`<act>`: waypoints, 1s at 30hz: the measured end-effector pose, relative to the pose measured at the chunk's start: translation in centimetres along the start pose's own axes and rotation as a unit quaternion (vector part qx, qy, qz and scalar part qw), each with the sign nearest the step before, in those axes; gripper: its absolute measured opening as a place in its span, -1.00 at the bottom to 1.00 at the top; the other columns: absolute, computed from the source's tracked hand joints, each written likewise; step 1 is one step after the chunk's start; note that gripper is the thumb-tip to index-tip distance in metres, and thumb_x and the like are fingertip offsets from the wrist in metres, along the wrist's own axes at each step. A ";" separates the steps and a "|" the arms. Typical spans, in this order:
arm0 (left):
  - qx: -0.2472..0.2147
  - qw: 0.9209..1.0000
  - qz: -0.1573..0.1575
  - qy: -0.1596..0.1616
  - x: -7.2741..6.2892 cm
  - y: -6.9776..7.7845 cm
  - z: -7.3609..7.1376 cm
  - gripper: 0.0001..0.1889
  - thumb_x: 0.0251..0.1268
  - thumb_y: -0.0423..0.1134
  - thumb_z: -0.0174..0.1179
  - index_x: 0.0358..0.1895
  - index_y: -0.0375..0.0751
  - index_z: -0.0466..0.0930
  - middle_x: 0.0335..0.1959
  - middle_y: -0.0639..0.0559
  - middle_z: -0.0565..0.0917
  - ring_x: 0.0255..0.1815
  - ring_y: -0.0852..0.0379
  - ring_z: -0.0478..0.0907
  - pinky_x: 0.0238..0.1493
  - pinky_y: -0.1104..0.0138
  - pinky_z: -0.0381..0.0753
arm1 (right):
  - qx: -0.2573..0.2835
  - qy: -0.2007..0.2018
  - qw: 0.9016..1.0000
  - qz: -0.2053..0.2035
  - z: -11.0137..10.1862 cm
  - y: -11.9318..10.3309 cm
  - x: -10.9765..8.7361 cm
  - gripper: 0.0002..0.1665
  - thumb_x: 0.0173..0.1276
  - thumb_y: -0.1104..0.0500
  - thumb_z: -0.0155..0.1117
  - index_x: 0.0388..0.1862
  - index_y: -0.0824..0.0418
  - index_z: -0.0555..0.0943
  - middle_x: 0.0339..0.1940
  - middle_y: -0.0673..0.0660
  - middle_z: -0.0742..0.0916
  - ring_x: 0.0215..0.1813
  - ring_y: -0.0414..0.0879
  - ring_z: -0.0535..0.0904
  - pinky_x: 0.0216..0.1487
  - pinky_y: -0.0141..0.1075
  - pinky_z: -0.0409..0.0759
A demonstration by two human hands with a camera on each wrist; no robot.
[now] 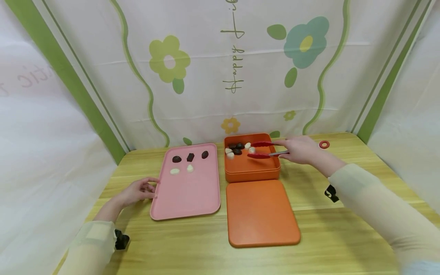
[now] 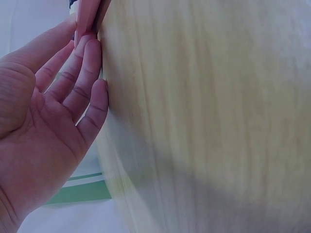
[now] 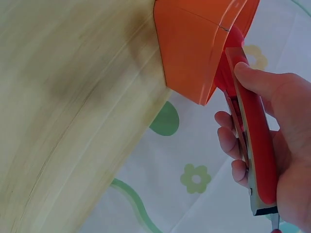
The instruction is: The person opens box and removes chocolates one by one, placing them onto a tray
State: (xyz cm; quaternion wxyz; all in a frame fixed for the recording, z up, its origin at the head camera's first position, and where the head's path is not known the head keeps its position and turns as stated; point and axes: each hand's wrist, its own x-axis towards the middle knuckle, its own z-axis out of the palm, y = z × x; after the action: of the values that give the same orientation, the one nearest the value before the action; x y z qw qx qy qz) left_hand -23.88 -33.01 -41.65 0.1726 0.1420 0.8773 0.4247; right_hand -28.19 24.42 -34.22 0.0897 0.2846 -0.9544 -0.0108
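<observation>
My right hand point(image 1: 302, 149) grips a pair of red-tipped tongs point(image 3: 260, 150), thumb on one handle and fingers round the other. In the head view the tongs' red tips are spread apart inside an orange box point(image 1: 252, 176), beside several dark and white chocolate-like pieces at its left. A white piece point(image 1: 252, 150) lies between the tips. My left hand point(image 1: 137, 191) holds the left edge of a pink tray point(image 1: 192, 198), thumb at the rim and fingers against its side. On the tray sit three dark pieces point(image 1: 190, 157) and two white ones point(image 1: 175, 171).
An orange lid point(image 1: 262, 214) lies flat on the wooden table point(image 1: 178, 244) in front of the box. Right of the right hand is a small red ring point(image 1: 324, 144). A printed white curtain point(image 1: 203, 95) hangs behind the table, with more cloth at both sides.
</observation>
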 end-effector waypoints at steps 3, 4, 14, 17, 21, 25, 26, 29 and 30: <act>-0.002 1.000 -0.002 0.001 -0.1 0.1 0.0 -0.43 0.26 -0.37 0.29 0.30 -0.42 0.32 -0.22 -0.16 0.63 -0.43 0.08 0.42 -0.44 0.34 0.41 | 0.000 -0.004 1.000 0.004 0.2 -0.1 0.3 -0.41 0.19 -0.03 0.46 0.20 0.10 0.62 -0.48 0.02 0.59 -0.43 0.01 0.55 -0.51 -0.11 0.46; -0.002 1.000 -0.003 0.002 -0.1 0.1 0.1 -0.43 0.26 -0.37 0.29 0.30 -0.42 0.32 -0.22 -0.16 0.63 -0.43 0.08 0.42 -0.44 0.34 0.41 | 0.000 -0.004 1.000 0.004 0.3 -0.1 0.4 -0.41 0.19 -0.03 0.46 0.19 0.11 0.62 -0.48 0.03 0.60 -0.43 0.01 0.55 -0.52 -0.11 0.46; -0.003 1.000 -0.002 0.003 0.0 0.0 0.0 -0.44 0.27 -0.38 0.29 0.30 -0.42 0.33 -0.22 -0.17 0.63 -0.43 0.11 0.42 -0.43 0.35 0.41 | 0.002 -0.022 1.000 0.022 0.5 -0.5 1.1 -0.43 0.22 0.00 0.43 0.20 0.14 0.60 -0.43 0.08 0.67 -0.41 0.01 0.56 -0.56 -0.14 0.44; -0.002 1.000 -0.001 0.003 0.0 0.0 0.0 -0.44 0.27 -0.38 0.29 0.29 -0.43 0.33 -0.22 -0.17 0.63 -0.44 0.11 0.42 -0.44 0.35 0.41 | 0.004 -0.025 0.999 0.026 0.6 -0.4 1.3 -0.43 0.23 -0.01 0.42 0.20 0.14 0.61 -0.42 0.08 0.69 -0.42 -0.01 0.56 -0.58 -0.16 0.42; -0.002 1.000 0.002 0.002 0.0 0.0 0.0 -0.44 0.26 -0.38 0.29 0.29 -0.44 0.33 -0.23 -0.17 0.63 -0.44 0.10 0.42 -0.44 0.35 0.42 | 0.006 -0.026 0.999 0.024 0.8 -0.2 1.4 -0.44 0.22 -0.02 0.43 0.18 0.13 0.62 -0.39 0.08 0.71 -0.41 -0.01 0.56 -0.57 -0.15 0.42; -0.002 1.000 0.003 0.002 0.0 -0.1 0.0 -0.44 0.26 -0.39 0.29 0.29 -0.44 0.33 -0.23 -0.17 0.63 -0.44 0.11 0.43 -0.44 0.35 0.42 | 0.005 -0.023 1.000 0.016 1.1 -0.1 1.4 -0.46 0.22 -0.03 0.43 0.15 0.15 0.64 -0.33 0.09 0.73 -0.38 -0.01 0.58 -0.53 -0.13 0.45; -0.003 1.000 0.004 0.002 0.0 -0.1 0.0 -0.44 0.26 -0.39 0.29 0.29 -0.44 0.33 -0.23 -0.17 0.63 -0.45 0.12 0.43 -0.44 0.35 0.42 | 0.005 -0.023 1.000 0.015 1.1 -0.1 1.4 -0.46 0.22 -0.03 0.43 0.15 0.14 0.64 -0.33 0.09 0.73 -0.38 -0.01 0.58 -0.52 -0.12 0.45; -0.003 1.000 0.005 0.002 0.0 -0.2 0.0 -0.44 0.25 -0.39 0.30 0.29 -0.44 0.33 -0.23 -0.17 0.63 -0.45 0.13 0.43 -0.45 0.35 0.42 | 0.005 -0.022 1.000 0.008 1.3 -0.1 1.4 -0.49 0.23 -0.02 0.43 0.14 0.13 0.65 -0.31 0.08 0.74 -0.39 -0.02 0.58 -0.51 -0.12 0.46; -0.002 1.000 0.005 0.002 0.0 -0.2 0.0 -0.44 0.25 -0.39 0.30 0.29 -0.44 0.33 -0.23 -0.17 0.63 -0.45 0.13 0.42 -0.45 0.35 0.42 | 0.005 -0.021 1.000 0.005 1.3 -0.2 1.4 -0.50 0.23 -0.01 0.43 0.13 0.13 0.65 -0.32 0.08 0.74 -0.39 -0.02 0.57 -0.52 -0.12 0.46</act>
State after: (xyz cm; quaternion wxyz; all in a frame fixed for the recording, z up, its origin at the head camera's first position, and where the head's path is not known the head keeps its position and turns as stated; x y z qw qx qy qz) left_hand -23.95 -33.15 -41.79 0.1694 0.1453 0.8759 0.4279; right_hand -29.48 23.50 -35.24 0.0680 0.2803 -0.9574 -0.0120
